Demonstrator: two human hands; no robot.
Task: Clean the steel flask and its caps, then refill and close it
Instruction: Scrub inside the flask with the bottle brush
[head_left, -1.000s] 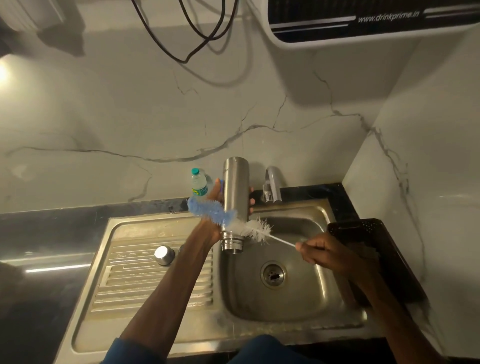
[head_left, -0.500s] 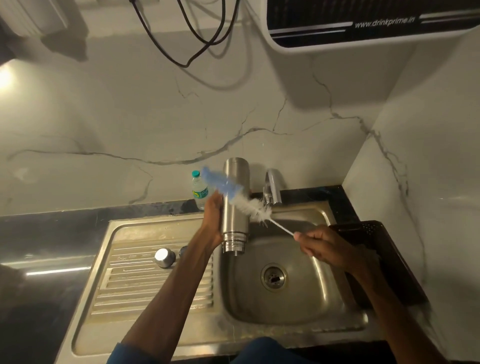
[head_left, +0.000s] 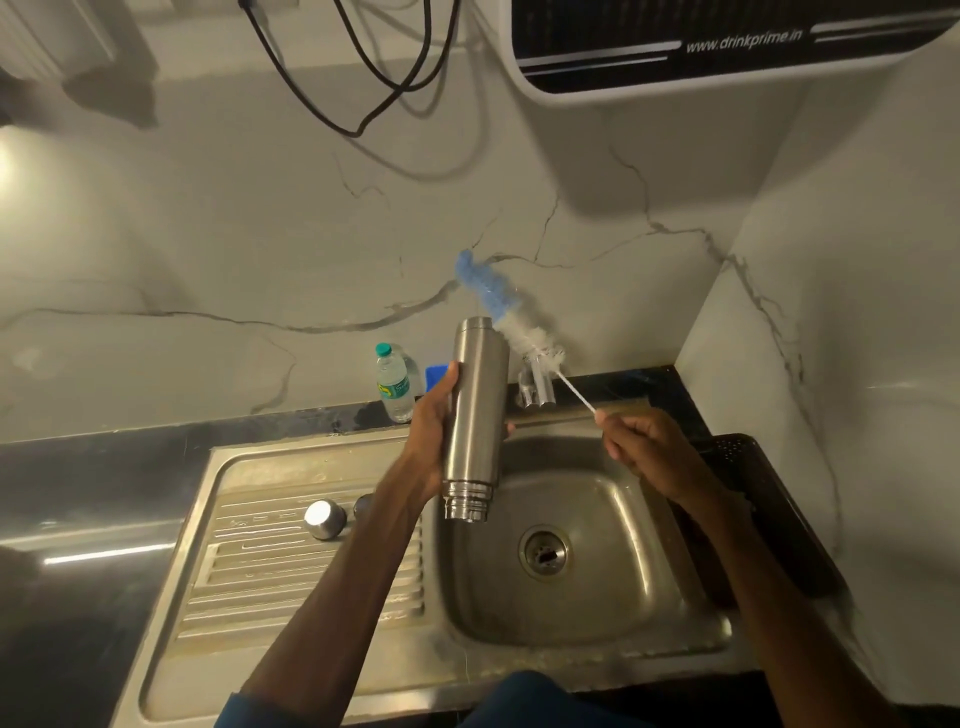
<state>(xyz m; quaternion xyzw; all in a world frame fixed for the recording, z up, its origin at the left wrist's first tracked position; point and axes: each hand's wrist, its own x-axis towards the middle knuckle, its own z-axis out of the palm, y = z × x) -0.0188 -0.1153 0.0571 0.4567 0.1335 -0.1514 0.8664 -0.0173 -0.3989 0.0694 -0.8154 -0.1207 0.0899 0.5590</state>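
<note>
One steel flask, uncapped, inverted, brushed matte, over sink

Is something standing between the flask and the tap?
Yes. The brush, held by the right hand, slants across in front of the tap, just beside the upper end of the flask. The left hand grips the flask over the sink.

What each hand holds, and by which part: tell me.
Left hand grips the steel flask around its middle; right hand pinches the bottle brush at its thin handle's end.
</note>
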